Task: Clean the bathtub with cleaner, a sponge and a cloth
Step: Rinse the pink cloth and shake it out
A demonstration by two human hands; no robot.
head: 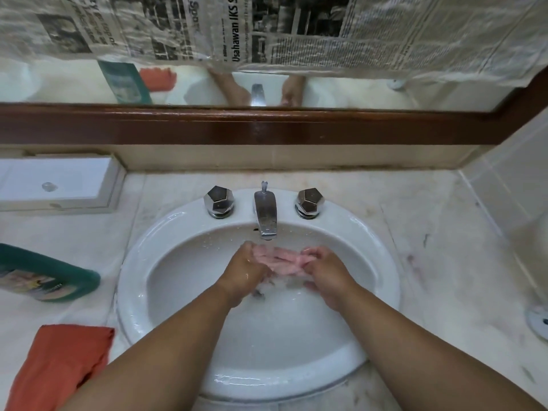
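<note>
Both my hands are in the white sink, together under water running from the chrome tap. My left hand and my right hand have their fingers curled toward each other. Something pale pink shows between them; I cannot tell whether it is a sponge or my wet palms. White froth sits just below the hands. A green cleaner bottle lies on its side on the counter to the left. An orange cloth lies at the near left.
Two faceted tap knobs flank the spout. A white box stands at the back left of the marble counter. A wood-framed mirror partly covered with newspaper hangs behind. A tiled wall rises at the right.
</note>
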